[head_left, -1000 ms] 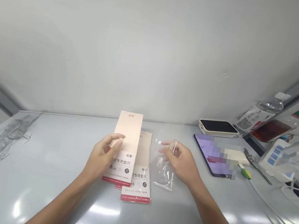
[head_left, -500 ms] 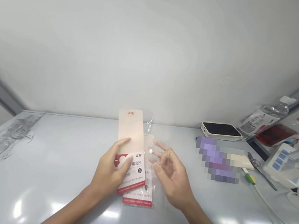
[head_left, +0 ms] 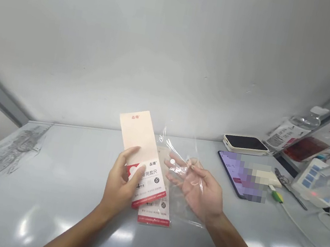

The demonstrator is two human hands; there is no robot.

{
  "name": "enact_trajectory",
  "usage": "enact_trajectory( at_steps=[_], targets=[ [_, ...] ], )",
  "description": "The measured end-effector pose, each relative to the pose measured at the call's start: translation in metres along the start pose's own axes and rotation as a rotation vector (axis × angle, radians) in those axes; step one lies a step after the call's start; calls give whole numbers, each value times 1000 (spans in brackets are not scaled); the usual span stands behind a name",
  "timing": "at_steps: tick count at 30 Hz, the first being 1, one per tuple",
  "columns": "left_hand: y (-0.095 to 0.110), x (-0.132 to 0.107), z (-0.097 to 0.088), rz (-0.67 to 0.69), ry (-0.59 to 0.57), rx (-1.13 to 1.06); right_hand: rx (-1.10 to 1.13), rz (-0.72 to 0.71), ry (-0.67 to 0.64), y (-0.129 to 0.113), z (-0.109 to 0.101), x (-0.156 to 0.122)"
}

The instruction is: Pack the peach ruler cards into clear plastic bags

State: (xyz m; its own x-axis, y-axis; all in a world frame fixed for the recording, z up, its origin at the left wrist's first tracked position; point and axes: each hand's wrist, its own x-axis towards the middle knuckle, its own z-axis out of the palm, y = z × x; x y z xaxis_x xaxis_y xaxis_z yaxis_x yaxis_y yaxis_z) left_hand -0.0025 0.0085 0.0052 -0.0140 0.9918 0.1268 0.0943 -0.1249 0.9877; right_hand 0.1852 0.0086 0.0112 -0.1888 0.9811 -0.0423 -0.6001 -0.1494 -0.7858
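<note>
Pinching a ruler-set card [head_left: 146,154], unsleeved, over the packet [head_left: 154,215] on the surface [head_left: 71,183] is the left hand [head_left: 121,182]; right of that packet, the right hand [head_left: 204,192] pinches a clear plastic sleeve [head_left: 179,151], seemingly empty through glare. That packet looks sleeved.

Left hand [head_left: 122,182] and right hand [head_left: 204,190] bare; fingers [head_left: 129,152] slender; forearms [head_left: 77,229] bare, slim, tapering toward wrists [head_left: 105,212].

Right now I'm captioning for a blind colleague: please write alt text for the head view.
A person's left hand holds a red-edged printed card; the right hand holds a clear plastic bag beside it. Partly hidden, a similar card lies on the grey table, two smartphones to the right.
</note>
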Motion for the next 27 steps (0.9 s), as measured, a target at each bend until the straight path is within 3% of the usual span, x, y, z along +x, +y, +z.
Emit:
enact_trajectory(
  at_steps=[4, 14, 19, 23, 27],
  targets=[
    [-1, 0, 2, 16, 35, -23, 21, 18, -1, 5, 0, 0],
    [1, -2, -2, -87, -133, 0, -74, -36, 102, 12, 0, 1],
    [2, 0, -6, -47, -218, 78, 18, 4, 52, 6, 0, 0],
    [4, 3, -12, -122, -352, -27, 13, 51, 25, 3, 4, -2],
    [7, 4, -14, -167, -375, -78, 7, 44, 4, 3, 5, -2]
  ],
)
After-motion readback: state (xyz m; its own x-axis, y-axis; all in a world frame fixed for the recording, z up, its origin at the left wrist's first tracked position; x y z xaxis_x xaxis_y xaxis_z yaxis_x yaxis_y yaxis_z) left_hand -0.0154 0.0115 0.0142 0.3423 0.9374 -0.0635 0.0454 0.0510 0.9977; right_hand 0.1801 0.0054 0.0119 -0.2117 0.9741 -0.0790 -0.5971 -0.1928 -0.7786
